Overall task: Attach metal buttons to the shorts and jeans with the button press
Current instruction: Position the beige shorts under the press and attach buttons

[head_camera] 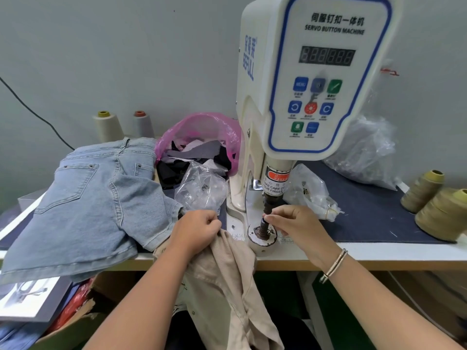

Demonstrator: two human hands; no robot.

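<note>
Tabletop press die (262, 232), button indiscernible.

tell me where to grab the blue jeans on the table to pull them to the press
Grip the jeans at the folded leg corner nearest the left hand, coming from the right. That corner lies closest to the press, loose and free of the pink bag, so it should slide over. The waistband lies farther back.
</note>
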